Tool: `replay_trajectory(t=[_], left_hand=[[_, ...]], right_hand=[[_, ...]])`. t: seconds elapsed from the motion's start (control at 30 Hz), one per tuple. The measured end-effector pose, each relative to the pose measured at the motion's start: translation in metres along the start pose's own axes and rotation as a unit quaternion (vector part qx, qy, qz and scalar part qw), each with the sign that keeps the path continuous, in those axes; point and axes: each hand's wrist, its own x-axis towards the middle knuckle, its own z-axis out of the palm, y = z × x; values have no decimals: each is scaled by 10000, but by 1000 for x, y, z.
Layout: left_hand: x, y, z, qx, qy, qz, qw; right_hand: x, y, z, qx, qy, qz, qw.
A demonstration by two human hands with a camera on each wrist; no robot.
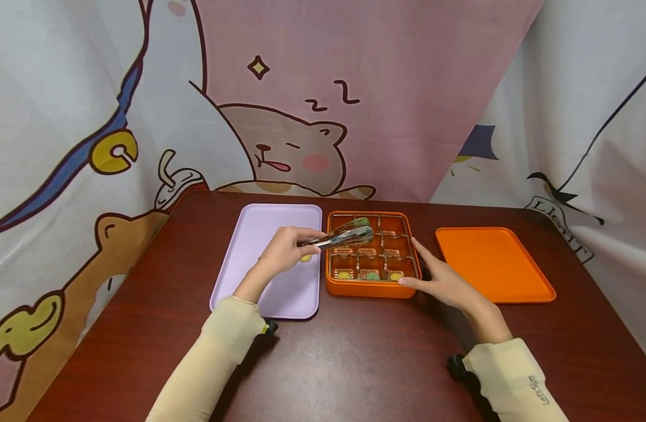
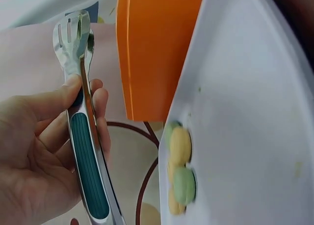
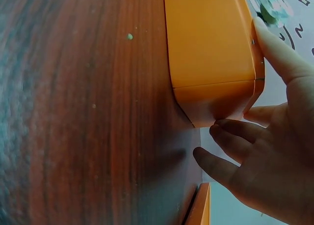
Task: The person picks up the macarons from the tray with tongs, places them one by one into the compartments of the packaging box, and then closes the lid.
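Two cream-coloured sleeves [image 1: 196, 357] lay closest, reaching over the shiny dark brown wooden desk [image 1: 323, 363]. Out of them came a person's two bare hands. The left hand [image 1: 283, 249] had its fingers bent around a pair of shiny silver metal tongs with green grips, and the tongs [image 1: 349, 235] hung over a square orange box [image 1: 370, 289], their two ends a little apart. The right hand [image 1: 444, 284] was spread wide, with its thumb on the box's front right corner and a straight finger against the right side. In the box sat a clear plastic liner [image 1: 358, 266] with nine little rooms. Its front row had a yellow round cookie [image 1: 344, 275] on the left, a green round cookie [image 1: 372, 276] in the middle and another yellow one on the right. Just left of the box was a pale purple flat tray [image 1: 288, 299]. More yellow and green round cookies [image 2: 180, 145] lay on it in a little group. A flat orange tray [image 1: 486, 264] lay to the right of the box. Behind the desk hung a cloth with a sleeping cartoon bear [image 1: 296, 152].
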Motion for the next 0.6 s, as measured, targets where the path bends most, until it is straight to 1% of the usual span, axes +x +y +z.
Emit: replay_trajectory(t=[0.1, 0.2, 0.3, 0.4, 0.47, 0.6], left_hand=[[5, 5, 6, -58, -27, 62, 10000], [10, 9, 12, 38, 18, 224, 9997], [14, 12, 18, 14, 42, 355, 9994], [19, 13, 26, -167, 3, 318, 9994], [22, 13, 30, -287, -12, 232, 9993], [27, 15, 38, -320, 22, 151, 9994]], right_hand=[[0, 0, 0, -4, 12, -1, 10000], [0, 1, 0, -14, 21, -5, 10000], [0, 1, 0, -7, 23, -10, 10000], [0, 0, 1, 49, 18, 34, 10000], [-1, 0, 1, 84, 8, 67, 9999], [-1, 0, 1, 84, -7, 113, 9999]])
